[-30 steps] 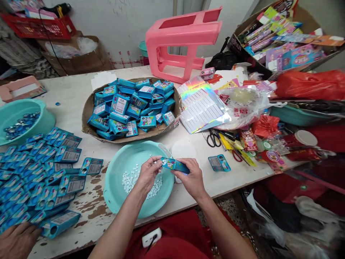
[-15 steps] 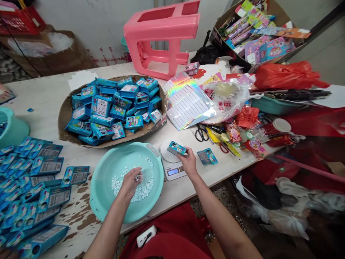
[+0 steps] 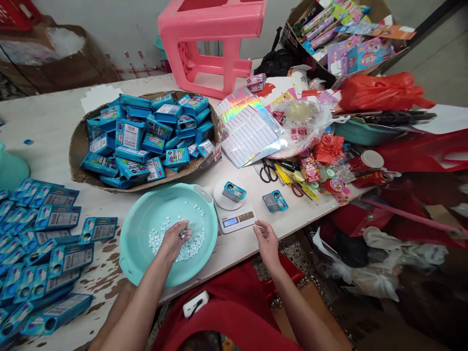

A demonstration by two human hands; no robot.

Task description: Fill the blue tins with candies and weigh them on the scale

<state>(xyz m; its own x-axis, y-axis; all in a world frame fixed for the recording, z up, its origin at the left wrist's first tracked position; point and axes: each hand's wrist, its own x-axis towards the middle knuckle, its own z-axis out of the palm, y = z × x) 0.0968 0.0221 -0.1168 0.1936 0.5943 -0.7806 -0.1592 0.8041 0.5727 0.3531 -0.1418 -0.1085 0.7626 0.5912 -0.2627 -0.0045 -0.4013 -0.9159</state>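
The white table is filling most of the frame. At upper left, a brown carton is holding a heap of blue boxes; I judge these to be the finished ones. At lower left, rows of similar boxes are lying, some showing open round holes, so this part is probably remaining. In the lower centre, a green basin is standing near them. The left hand is hanging over it with fingers curling; whether they are pinching anything, I cannot tell. The right hand is hovering just below the scale, fingers loosely parting, holding nothing. One small box is resting on the scale's round plate, seemingly being weighed. White candies are lying in the basin, so material is not lacking.

The left edge is cutting off the rows. The hand is partly hiding the candies. The scale's digits are too small for reading, and the small box's filling is not showing clearly.
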